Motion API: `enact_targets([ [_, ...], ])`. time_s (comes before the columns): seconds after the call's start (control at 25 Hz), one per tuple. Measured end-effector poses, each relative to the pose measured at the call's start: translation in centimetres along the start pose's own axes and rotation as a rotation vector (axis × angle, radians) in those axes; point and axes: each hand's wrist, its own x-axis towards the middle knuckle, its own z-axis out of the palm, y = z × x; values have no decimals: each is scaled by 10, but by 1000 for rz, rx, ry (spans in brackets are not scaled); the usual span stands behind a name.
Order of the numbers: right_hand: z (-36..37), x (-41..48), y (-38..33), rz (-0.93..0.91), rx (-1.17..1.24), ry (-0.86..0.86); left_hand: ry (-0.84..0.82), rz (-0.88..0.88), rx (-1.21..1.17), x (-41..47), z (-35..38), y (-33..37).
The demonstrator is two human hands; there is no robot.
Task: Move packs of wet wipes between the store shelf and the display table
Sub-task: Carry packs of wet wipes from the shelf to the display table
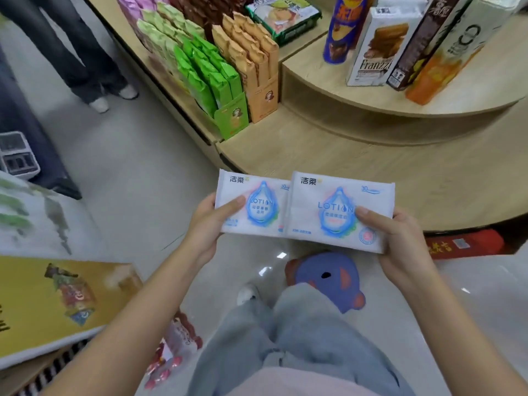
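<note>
1. White wet-wipe packs appear mid-carry: the left hand (pixel 211 221) pinches the left pack (pixel 254 207) and the right hand (pixel 400 238) the right pack (pixel 337 212), thumbs on top, over the floor (pixel 137 167) just short of the display table (pixel 371 172); neither is set down.
2. Fingers beneath the packs are hidden; no store shelf can be made out for certain.

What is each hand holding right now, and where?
Left hand: a flat white plastic wet-wipe pack, by its left edge. Right hand: a second matching pack, by its right edge.
</note>
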Motion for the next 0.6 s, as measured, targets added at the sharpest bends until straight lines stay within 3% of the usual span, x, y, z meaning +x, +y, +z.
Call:
enact_targets([
  [0.36,48,94,-4,-8,59,176,-151,-53,78,144,17,49],
  [0.6,45,198,-16,48,72,180,-162,-159,159,236,52,48],
])
